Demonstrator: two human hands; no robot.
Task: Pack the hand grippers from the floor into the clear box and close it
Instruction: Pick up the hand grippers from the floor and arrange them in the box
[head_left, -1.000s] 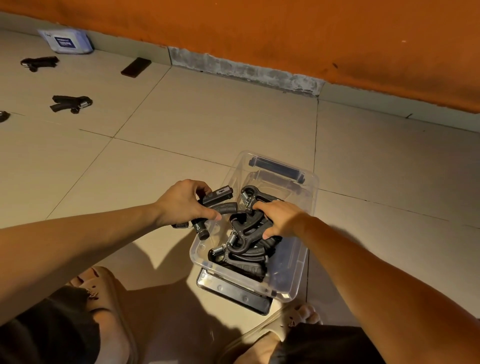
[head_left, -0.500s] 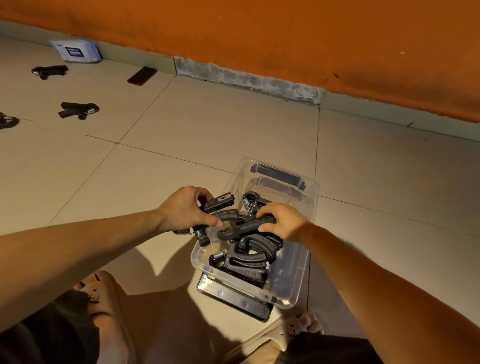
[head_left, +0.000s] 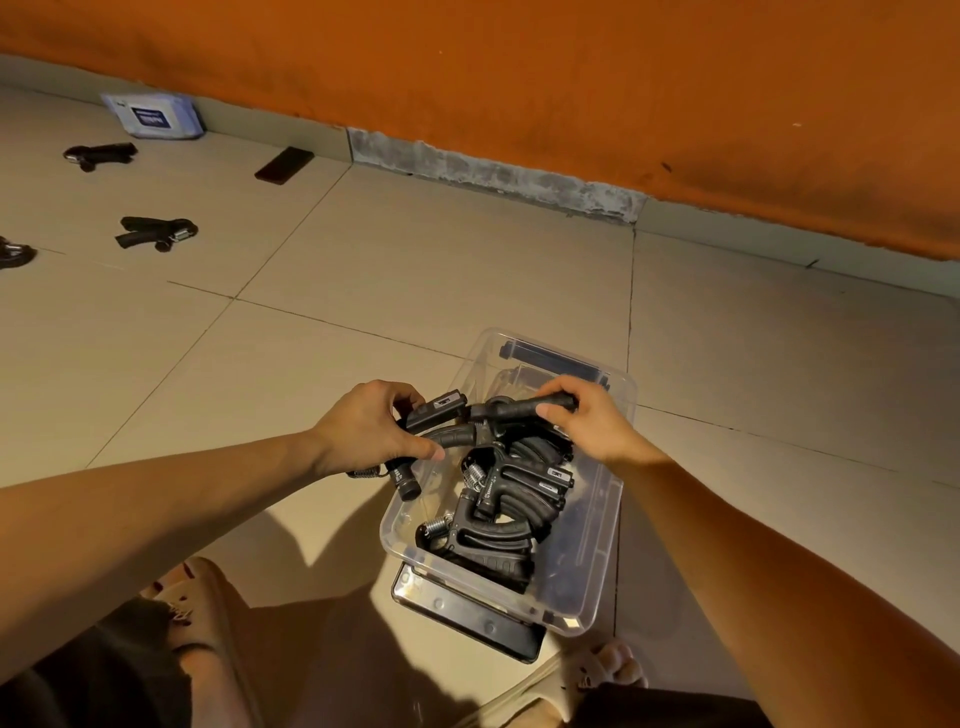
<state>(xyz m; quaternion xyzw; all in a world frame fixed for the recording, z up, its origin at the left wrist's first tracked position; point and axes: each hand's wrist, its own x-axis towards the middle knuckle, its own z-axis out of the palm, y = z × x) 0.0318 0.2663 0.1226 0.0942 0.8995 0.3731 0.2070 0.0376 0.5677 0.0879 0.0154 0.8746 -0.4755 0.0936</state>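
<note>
The clear box stands open on the floor tiles between my feet, with several black hand grippers piled inside. My left hand holds one black hand gripper over the box's left rim. My right hand grips the handle of another hand gripper, lifted above the pile at the far half of the box. More hand grippers lie on the floor far left: one, a second farther back, a third cut by the frame edge.
A dark lid lies under the box's near end. A white wipes pack and a dark flat phone-like object lie by the orange wall. My sandalled feet flank the box.
My right hand has pulled a hand gripper up out of the pile and carried it toward the far end of the box. My left hand has kept hold of its gripper.
</note>
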